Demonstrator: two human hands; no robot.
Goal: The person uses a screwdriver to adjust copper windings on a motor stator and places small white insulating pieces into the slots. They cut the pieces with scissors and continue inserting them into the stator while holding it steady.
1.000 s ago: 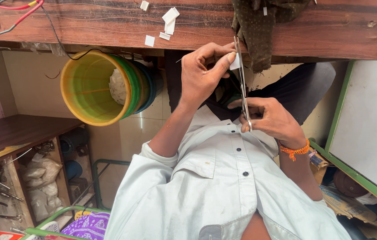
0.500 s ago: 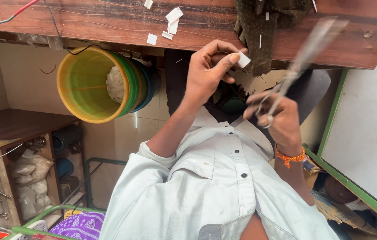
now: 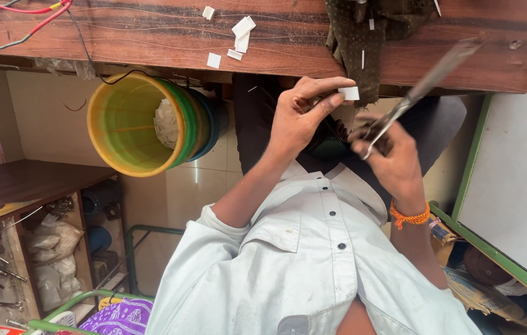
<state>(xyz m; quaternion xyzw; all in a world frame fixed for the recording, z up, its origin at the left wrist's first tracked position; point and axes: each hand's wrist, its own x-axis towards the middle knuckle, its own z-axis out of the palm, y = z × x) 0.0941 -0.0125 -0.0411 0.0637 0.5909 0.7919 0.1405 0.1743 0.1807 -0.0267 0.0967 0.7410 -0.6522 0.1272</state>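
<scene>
Head camera looks down past my pale shirt to the long brown wooden desk (image 3: 121, 37) across the top, with the stack of yellow, green and blue plastic buckets (image 3: 121, 133) lying on its side below the desk's edge and a dark green speckled cloth (image 3: 350, 37) draped over that edge. A second ago my long steel scissors (image 3: 431, 74) stood nearly upright, right against the white scrap in my left hand. Now they have swung clear to the right, so I judge the snip is done and the scrap is free.

The scissors' long axis runs on a slant, handles low in my grip and tips aimed up and right over the desk edge. They are blurred with motion, so I cannot tell whether the blades are parted.

My right hand (image 3: 391, 158), the one with the orange thread band (image 3: 409, 217) at the wrist, is curled tight around the scissor handles, above my lap. My left hand (image 3: 297, 121) sits just beside it, apart from the blades, thumb and forefinger pressed together and the other fingers folded loosely.

The small white rectangular scrap (image 3: 348, 93) is pinched there at my fingertips, below the desk edge and in front of the hanging cloth, its longer side roughly level. Similar loose white scraps (image 3: 242, 28) lie up on the desk
</scene>
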